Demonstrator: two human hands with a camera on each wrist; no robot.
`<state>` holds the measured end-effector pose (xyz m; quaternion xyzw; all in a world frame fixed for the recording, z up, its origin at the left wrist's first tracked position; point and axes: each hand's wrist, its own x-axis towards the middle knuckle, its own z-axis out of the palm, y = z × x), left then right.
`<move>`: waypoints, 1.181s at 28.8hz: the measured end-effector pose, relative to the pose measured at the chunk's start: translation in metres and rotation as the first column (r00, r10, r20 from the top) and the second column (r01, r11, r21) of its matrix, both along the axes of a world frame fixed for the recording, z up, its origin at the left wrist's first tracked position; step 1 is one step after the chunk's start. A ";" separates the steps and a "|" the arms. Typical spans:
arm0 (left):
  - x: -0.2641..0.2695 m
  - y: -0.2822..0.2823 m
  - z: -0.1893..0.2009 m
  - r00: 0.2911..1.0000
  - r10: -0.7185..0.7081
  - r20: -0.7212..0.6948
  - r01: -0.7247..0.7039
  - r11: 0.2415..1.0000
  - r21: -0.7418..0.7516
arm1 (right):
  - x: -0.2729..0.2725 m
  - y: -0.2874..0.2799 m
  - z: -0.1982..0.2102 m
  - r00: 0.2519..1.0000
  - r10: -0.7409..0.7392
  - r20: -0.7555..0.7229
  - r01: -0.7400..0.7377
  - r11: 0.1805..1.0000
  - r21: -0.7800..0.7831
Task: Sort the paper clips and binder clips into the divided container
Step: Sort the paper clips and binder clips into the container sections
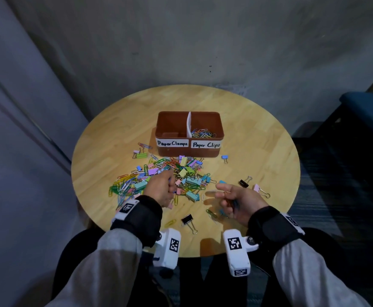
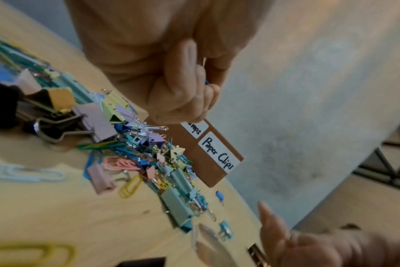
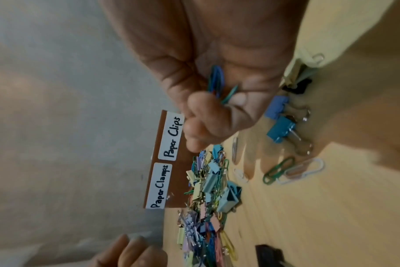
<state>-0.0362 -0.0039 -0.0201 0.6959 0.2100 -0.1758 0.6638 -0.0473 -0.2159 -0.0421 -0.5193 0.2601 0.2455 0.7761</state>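
Note:
A brown divided container (image 1: 203, 152) stands at the table's middle, labelled "Paper Clamps" on the left and "Paper Clips" on the right. Coloured paper clips (image 1: 203, 133) lie in its right compartment. A mixed pile of paper clips and binder clips (image 1: 181, 171) spreads in front of it. My left hand (image 1: 161, 189) hovers over the pile's near left side. Its fingers are curled round a blue clip (image 2: 206, 82), mostly hidden. My right hand (image 1: 234, 201) is to the right of the pile, gripping blue and green paper clips (image 3: 217, 81) with its index finger stretched out.
Stray binder clips lie around: black ones (image 1: 187, 218) (image 1: 243, 183), a blue one (image 1: 225, 157) right of the container, a pink one (image 1: 257, 188) and a green one (image 1: 141, 155). The round wooden table (image 1: 258, 138) backs onto a wall. A dark blue seat (image 1: 367, 107) stands at the right.

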 end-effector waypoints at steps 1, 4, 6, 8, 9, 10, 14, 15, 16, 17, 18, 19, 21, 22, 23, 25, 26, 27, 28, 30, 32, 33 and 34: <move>0.001 0.001 -0.001 1.000 0.027 -0.011 -0.027 0.999 -0.030 | 0.000 0.002 0.001 1.000 0.002 -0.008 -0.002 1.000 0.020; -0.003 0.001 0.002 0.998 0.059 -0.030 -0.060 0.997 -0.045 | -0.001 0.006 0.000 0.999 0.044 -0.027 -0.044 0.999 -0.011; -0.006 -0.001 0.007 0.998 0.055 -0.021 -0.055 0.998 -0.010 | -0.001 0.008 0.001 0.999 0.049 -0.012 -0.051 0.988 -0.144; -0.009 -0.002 0.008 1.000 0.008 -0.026 -0.005 0.995 0.099 | -0.003 0.011 0.003 0.993 0.108 0.050 -0.081 0.920 -0.383; -0.010 -0.002 0.006 0.999 -0.034 -0.023 0.038 0.980 0.196 | -0.005 0.014 0.004 0.984 0.160 0.074 -0.101 0.853 -0.512; -0.012 -0.002 0.004 0.995 -0.103 -0.015 0.102 0.938 0.332 | -0.007 0.017 0.004 0.970 0.232 0.078 -0.129 0.755 -0.643; -0.018 -0.002 -0.007 0.881 -0.432 -0.193 0.404 0.475 0.782 | -0.008 0.029 0.003 0.779 0.584 -0.226 -0.309 0.044 -0.950; -0.020 -0.002 -0.007 0.849 -0.459 -0.260 0.454 0.384 0.804 | -0.008 0.032 0.003 0.739 0.608 -0.290 -0.333 -0.045 -0.942; -0.020 -0.002 -0.008 0.822 -0.477 -0.310 0.487 0.310 0.816 | -0.008 0.034 0.003 0.710 0.621 -0.332 -0.351 -0.096 -0.931; -0.020 -0.002 -0.010 0.799 -0.493 -0.345 0.508 0.244 0.826 | -0.007 0.036 0.004 0.692 0.629 -0.354 -0.358 -0.127 -0.925; -0.021 -0.003 -0.011 0.780 -0.506 -0.369 0.518 0.191 0.834 | -0.006 0.038 0.005 0.683 0.631 -0.368 -0.359 -0.149 -0.921; -0.020 -0.004 -0.013 0.768 -0.513 -0.384 0.521 0.151 0.840 | -0.006 0.041 0.007 0.675 0.634 -0.377 -0.358 -0.166 -0.919; -0.021 -0.005 -0.015 0.759 -0.515 -0.398 0.519 0.110 0.848 | -0.005 0.044 0.008 0.651 0.653 -0.388 -0.350 -0.195 -0.916; -0.021 -0.006 -0.015 0.758 -0.519 -0.396 0.517 0.106 0.849 | -0.004 0.045 0.008 0.638 0.663 -0.392 -0.352 -0.201 -0.914; -0.020 -0.006 -0.015 0.754 -0.523 -0.398 0.519 0.103 0.849 | -0.004 0.046 0.009 0.625 0.673 -0.395 -0.355 -0.206 -0.912; -0.020 -0.006 -0.014 0.743 -0.532 -0.406 0.530 0.097 0.842 | -0.005 0.048 0.007 0.592 0.696 -0.406 -0.353 -0.230 -0.907; -0.020 -0.007 -0.012 0.737 -0.530 -0.418 0.543 0.098 0.834 | -0.006 0.049 0.006 0.575 0.703 -0.420 -0.353 -0.250 -0.902; -0.020 -0.007 -0.012 0.730 -0.533 -0.428 0.555 0.095 0.827 | -0.007 0.050 0.003 0.557 0.708 -0.434 -0.349 -0.275 -0.896; -0.021 -0.007 -0.013 0.722 -0.536 -0.438 0.566 0.094 0.819 | -0.007 0.051 0.001 0.540 0.713 -0.448 -0.346 -0.297 -0.890; -0.022 -0.008 -0.014 0.708 -0.538 -0.457 0.587 0.089 0.805 | -0.007 0.052 -0.004 0.516 0.722 -0.462 -0.333 -0.328 -0.884; -0.021 -0.007 -0.015 0.703 -0.544 -0.459 0.595 0.096 0.798 | -0.009 0.052 -0.004 0.517 0.720 -0.462 -0.322 -0.337 -0.885; -0.022 -0.008 -0.016 0.701 -0.544 -0.462 0.600 0.100 0.794 | -0.009 0.051 -0.003 0.532 0.720 -0.446 -0.318 -0.319 -0.893; -0.023 -0.008 -0.016 0.700 -0.541 -0.466 0.604 0.101 0.791 | -0.008 0.048 -0.002 0.549 0.719 -0.427 -0.317 -0.293 -0.902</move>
